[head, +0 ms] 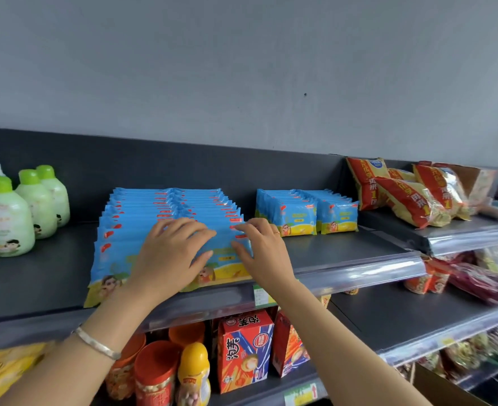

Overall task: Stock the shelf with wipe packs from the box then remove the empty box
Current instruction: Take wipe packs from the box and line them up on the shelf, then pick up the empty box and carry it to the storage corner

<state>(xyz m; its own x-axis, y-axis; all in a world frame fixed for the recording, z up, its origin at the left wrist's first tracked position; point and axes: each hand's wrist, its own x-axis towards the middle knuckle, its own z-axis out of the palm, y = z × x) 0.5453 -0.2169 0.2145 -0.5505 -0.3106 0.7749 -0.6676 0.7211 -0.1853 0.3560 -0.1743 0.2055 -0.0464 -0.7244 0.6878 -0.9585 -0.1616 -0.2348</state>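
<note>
Glossy blue-and-yellow plastic wipe packs (160, 227) with red tabs stood upright in two tight side-by-side rows on the dark grey metal shelf (344, 250), running from the front lip to the back panel. Front packs leaned slightly forward, faces showing a cartoon child. A second, shorter double row of smaller identical blue wipe packs (306, 210) stood further right, well apart from the first, set back from the lip.

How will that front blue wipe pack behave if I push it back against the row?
The front wipe pack is glossy film, so probably slippery under the left hand and right hand. It looks soft, likely to flex. Standing on edge, it may tip without the row behind.
</note>
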